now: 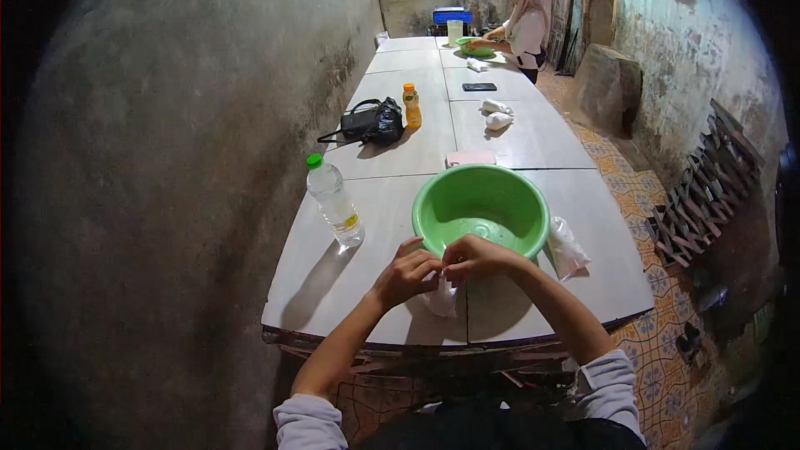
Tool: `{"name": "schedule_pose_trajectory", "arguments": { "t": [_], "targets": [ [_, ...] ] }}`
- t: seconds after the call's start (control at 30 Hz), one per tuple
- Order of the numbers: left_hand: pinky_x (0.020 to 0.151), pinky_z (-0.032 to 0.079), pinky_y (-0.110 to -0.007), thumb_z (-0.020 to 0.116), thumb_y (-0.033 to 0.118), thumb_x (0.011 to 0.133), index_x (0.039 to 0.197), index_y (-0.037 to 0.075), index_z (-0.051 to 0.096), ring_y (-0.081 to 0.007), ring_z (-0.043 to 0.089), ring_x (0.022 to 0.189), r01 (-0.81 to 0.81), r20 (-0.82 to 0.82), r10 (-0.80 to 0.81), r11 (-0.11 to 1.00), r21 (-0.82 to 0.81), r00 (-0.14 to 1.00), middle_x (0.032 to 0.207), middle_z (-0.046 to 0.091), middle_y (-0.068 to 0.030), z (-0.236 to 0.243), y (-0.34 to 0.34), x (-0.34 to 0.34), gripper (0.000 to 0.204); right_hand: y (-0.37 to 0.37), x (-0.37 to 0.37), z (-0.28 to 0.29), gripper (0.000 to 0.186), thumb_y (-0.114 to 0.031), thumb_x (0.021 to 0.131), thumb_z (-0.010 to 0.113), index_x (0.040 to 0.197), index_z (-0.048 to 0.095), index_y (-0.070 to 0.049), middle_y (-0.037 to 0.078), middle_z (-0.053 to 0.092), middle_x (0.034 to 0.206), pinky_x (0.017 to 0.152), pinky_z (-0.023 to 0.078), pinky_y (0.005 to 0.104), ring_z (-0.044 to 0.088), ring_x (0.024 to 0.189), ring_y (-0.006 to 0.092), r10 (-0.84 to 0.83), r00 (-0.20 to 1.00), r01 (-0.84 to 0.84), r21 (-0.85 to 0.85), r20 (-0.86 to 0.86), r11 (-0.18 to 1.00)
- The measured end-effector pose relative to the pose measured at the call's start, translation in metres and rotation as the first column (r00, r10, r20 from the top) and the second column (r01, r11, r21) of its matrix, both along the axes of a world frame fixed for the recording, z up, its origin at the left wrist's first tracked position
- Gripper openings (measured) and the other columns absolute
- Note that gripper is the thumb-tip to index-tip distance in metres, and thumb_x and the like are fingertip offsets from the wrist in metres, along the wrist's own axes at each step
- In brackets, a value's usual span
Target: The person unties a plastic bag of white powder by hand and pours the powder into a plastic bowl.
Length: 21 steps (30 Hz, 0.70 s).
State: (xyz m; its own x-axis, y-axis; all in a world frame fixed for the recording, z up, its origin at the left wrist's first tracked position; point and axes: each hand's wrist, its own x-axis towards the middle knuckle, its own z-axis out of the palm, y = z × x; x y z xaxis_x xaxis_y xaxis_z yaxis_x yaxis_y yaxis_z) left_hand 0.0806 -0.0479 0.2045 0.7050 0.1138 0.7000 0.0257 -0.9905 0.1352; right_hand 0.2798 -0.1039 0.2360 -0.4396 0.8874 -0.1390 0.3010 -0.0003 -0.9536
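A: What are the hands doing?

B: Both are grasping. The left hand (409,272) and right hand (479,257) pinch the top of a small white bag (441,302), fingertips close together. The bag is just below them, at the near end of the desk (392,200), in front of a green basin (500,200). I can't tell whether its bottom rests on the desk.

A: What could go wrong?

B: A slip, I'd say. If the neck is open and one pinch loosens, the contents could spill. Pulling too hard could tear the plastic. The fingers hide the neck, so I can't judge it.

A: Anything else?

B: A knock could push the basin into the second bag (567,248), just to its right. The left elbow, swung wide, could tip the clear bottle (336,204).

A: And the surface and room?

B: The desk is long, with pale slabs and dark seams. A pink box (469,157) lies behind the basin; farther off are white bundles (499,122), a phone (479,87), and a black bag (383,122) beside an orange bottle (412,106). At the far end a person (527,37) works at another basin (465,51). A stained wall (208,133) runs along the left; patterned tiles (621,187) cover the floor on the right.
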Motion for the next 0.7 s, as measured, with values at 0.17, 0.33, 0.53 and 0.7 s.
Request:
{"name": "schedule_pose_trajectory", "arguments": {
  "t": [0.17,0.33,0.53,0.7],
  "targets": [
    [0.096,0.036,-0.042,0.069,0.009,0.067,0.083,0.011,0.058,-0.0151,0.06,0.077,0.03,0.087,-0.02,0.992,-0.122,0.996,0.077,0.06,-0.0011,0.002,-0.002,0.002,0.02,-0.004,-0.019,-0.019,0.015,-0.011,0.078,0.062,0.083,0.06,0.003,0.007,0.063,0.067,0.06,0.051,0.0269,0.063,0.065,0.0136,0.084,0.989,-0.101,0.143,0.121,0.985],
    [0.089,0.04,-0.039,0.069,0.011,0.068,0.085,0.01,0.057,-0.0184,0.06,0.075,-0.039,0.091,0.052,0.99,-0.138,0.994,0.075,0.059,-0.0027,-0.014,0.006,0.011,0.02,-0.004,-0.023,-0.067,0.024,-0.01,0.073,0.068,0.092,0.06,0.0,0.006,0.064,0.078,0.071,0.048,0.0284,0.059,0.076,0.0133,-0.185,0.969,0.212,0.171,-0.162,0.962],
    [0.066,0.045,-0.032,0.054,0.02,0.083,0.084,0.003,0.052,-0.0216,0.056,0.07,-0.147,0.411,0.421,0.821,-0.552,0.808,0.074,0.054,-0.0093,-0.051,0.007,0.02,0.017,-0.012,-0.05,-0.096,0.064,-0.032,0.068,0.075,0.12,0.048,-0.005,0.018,0.043,0.123,0.091,0.042,0.0389,0.048,0.109,0.032,-0.207,0.945,0.06,0.49,0.252,0.869],
    [0.066,0.045,-0.032,0.053,0.014,0.08,0.086,0.001,0.052,-0.0217,0.055,0.07,-0.194,0.443,0.469,0.822,-0.535,0.764,0.075,0.054,-0.0099,-0.054,0.021,0.008,0.015,-0.025,-0.085,-0.1,0.073,-0.029,0.067,0.074,0.127,0.039,-0.006,0.018,0.034,0.133,0.097,0.038,0.0414,0.041,0.119,0.0346,-0.167,0.931,-0.033,0.531,0.324,0.846]
  ]
}}
